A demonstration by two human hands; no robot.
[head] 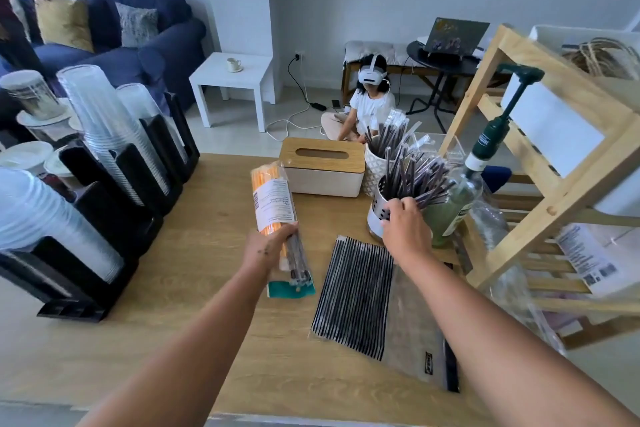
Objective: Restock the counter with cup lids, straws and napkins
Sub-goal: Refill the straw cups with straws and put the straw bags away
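My left hand (268,246) grips a long clear packet of orange straws (275,205) by its lower half, held just above the wooden counter (194,288). My right hand (405,226) reaches into a perforated metal holder (377,208) and closes on the bundle of wrapped dark straws (412,174) standing in it. Behind it a white patterned cup (375,163) holds more wrapped straws. A napkin box with a wooden slotted lid (323,165) sits at the counter's far edge. Flat on the counter lies a zip bag of black straws (356,291).
A black organiser (114,191) with stacks of clear cups and lids lines the left side. A green pump bottle (460,191) stands right of the metal holder, next to a wooden shelf rack (554,163). A person wearing a headset sits on the floor beyond the counter.
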